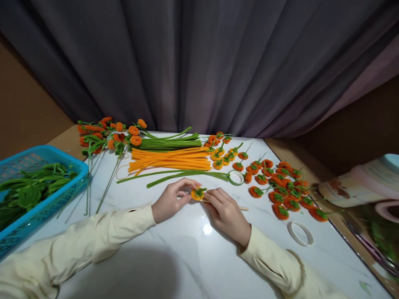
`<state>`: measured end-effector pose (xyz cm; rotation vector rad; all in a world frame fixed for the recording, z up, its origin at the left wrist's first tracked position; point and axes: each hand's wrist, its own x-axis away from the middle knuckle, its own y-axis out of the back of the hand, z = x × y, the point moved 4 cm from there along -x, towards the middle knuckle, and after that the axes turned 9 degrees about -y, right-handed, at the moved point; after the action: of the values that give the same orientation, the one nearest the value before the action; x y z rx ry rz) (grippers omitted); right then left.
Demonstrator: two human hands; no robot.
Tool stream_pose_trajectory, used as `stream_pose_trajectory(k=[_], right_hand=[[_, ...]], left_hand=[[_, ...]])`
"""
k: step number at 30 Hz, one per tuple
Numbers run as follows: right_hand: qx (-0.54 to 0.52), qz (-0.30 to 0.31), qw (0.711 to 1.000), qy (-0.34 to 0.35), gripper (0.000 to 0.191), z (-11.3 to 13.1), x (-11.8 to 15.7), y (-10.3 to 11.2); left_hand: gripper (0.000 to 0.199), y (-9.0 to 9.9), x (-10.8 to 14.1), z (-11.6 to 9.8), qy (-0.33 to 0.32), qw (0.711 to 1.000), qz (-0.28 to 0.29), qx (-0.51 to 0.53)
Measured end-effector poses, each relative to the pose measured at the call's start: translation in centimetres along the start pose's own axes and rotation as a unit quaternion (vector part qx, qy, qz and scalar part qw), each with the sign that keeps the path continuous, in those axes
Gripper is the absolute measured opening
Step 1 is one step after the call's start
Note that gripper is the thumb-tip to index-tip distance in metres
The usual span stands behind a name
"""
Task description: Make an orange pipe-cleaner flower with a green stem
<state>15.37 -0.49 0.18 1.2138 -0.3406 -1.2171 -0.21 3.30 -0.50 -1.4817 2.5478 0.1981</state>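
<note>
Between my hands is a small yellow-orange pipe-cleaner flower (pixel 195 195) with a green centre. The fingers of my left hand (pixel 171 200) are closed on its left side. My right hand (pixel 227 212) is wrapped round a thin wooden stick (pixel 244 208), whose tail end sticks out to the right. The stick's other end meets the flower, but my fingers hide the exact contact. Just beyond my hands lie green pipe cleaners (pixel 187 173), a bundle of orange pipe cleaners (pixel 168 160) and a roll of green tape (pixel 236 177).
A blue basket (pixel 81 166) of green leaf pieces stands left. Orange flowers with stems (pixel 134 131) lie at the back left, and several orange flower heads (pixel 280 211) spread to the right. A white tape roll (pixel 299 233), scissors (pixel 370 245) and a large container (pixel 349 187) are at right.
</note>
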Motion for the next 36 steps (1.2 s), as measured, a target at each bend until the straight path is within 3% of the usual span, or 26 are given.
stream_pose_trajectory(k=[5, 14, 24, 30, 36], right_hand=[[-0.038, -0.008, 0.999, -0.023, 0.01, 0.0, 0.0, 0.1], [-0.084, -0.049, 0.995, -0.031, 0.011, -0.1, 0.2, 0.6], [0.003, -0.099, 0.993, 0.066, 0.023, 0.2, 0.6, 0.7], [0.131, -0.107, 0.975, 0.147, 0.027, 1.0, 0.9, 0.8], [0.16, -0.118, 0.962, 0.185, 0.026, 1.7, 0.8, 1.1]], left_hand=[[0.017, -0.4, 0.0, -0.1, -0.003, 0.999, 0.024, 0.026], [0.033, -0.6, 0.0, 0.9, 0.025, 0.999, -0.017, 0.013], [0.03, -0.6, 0.2, 1.1, 0.042, 0.999, -0.031, -0.006], [0.026, -0.7, 0.4, 1.5, 0.033, 0.998, -0.044, -0.009], [0.022, -0.8, 0.4, 1.1, 0.015, 0.998, -0.041, -0.044]])
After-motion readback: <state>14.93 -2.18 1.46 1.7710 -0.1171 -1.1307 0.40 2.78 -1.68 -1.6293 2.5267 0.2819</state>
